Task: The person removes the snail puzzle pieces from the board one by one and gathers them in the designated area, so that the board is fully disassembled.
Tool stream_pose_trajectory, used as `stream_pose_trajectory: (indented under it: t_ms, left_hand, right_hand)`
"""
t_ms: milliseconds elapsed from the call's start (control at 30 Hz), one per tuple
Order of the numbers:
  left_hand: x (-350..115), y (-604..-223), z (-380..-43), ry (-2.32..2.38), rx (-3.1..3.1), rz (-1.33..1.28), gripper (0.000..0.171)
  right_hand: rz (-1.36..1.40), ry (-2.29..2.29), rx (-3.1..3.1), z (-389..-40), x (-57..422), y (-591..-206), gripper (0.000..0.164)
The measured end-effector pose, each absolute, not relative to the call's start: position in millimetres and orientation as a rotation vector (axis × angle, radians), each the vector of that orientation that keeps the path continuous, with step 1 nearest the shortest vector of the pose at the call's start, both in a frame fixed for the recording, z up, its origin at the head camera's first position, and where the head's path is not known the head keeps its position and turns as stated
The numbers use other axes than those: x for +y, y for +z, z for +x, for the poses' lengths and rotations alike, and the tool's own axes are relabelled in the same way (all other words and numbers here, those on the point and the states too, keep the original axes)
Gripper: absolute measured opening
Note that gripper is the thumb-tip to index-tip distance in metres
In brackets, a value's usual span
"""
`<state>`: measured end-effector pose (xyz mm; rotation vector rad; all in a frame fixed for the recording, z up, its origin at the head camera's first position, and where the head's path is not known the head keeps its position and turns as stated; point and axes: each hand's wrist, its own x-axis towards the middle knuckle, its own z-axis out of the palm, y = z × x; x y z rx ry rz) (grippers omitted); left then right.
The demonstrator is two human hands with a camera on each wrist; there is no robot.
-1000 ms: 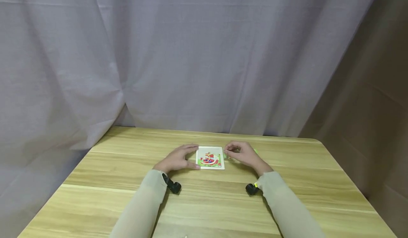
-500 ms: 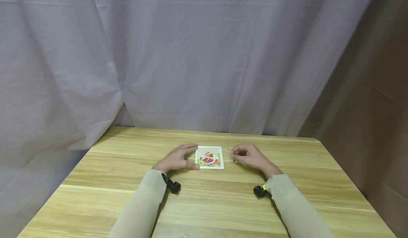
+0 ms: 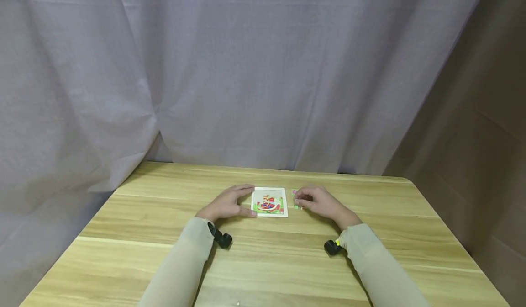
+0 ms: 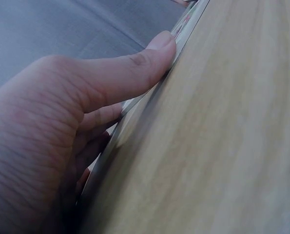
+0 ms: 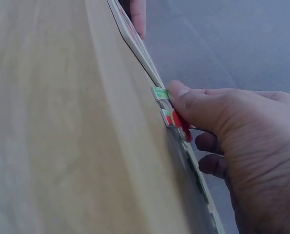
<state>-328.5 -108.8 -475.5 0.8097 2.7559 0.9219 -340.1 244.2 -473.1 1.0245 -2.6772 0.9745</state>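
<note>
A square jigsaw puzzle board (image 3: 286, 203) with a pale frame lies flat on the table, its lower part filled with a red, white and green picture and its upper part pale grey. My left hand (image 3: 225, 204) holds the board's left side, thumb at the near corner and fingers at the far corner. Just right of the board, my right hand (image 3: 322, 203) pinches a red jigsaw piece (image 5: 180, 120) among loose green and pink pieces (image 3: 294, 192). In the right wrist view, the thumb covers part of it, and a green-edged piece (image 5: 160, 92) lies beside it.
Light wood-grain table (image 3: 263, 261) stretches under both forearms. Behind it hangs a grey curtain (image 3: 246, 78), with a darker brown cloth (image 3: 472, 138) on the right. Black wrist cameras sit on both cuffs.
My right hand has moved right from the board's right edge to the loose pieces, then slightly back left. My left hand stays on the board.
</note>
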Motion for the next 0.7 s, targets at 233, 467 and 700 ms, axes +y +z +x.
stream_pose_trajectory:
  t_ms: [233, 467, 700]
  left_hand:
    - [-108.7, -476.9, -329.5, 0.925, 2.753, 0.81, 0.097]
    - [-108.0, -476.7, -331.1, 0.925, 2.759, 0.813, 0.096]
    - [-108.9, -476.6, -329.4, 0.939, 2.756, 0.817, 0.096]
  right_hand:
    - [1.044, 0.909, -2.671, -341.1, 244.2, -474.3, 0.007]
    - [1.061, 0.861, -2.634, -341.9, 245.1, -475.3, 0.007]
    - [1.062, 0.874, -2.638, -342.3, 245.7, -478.3, 0.006]
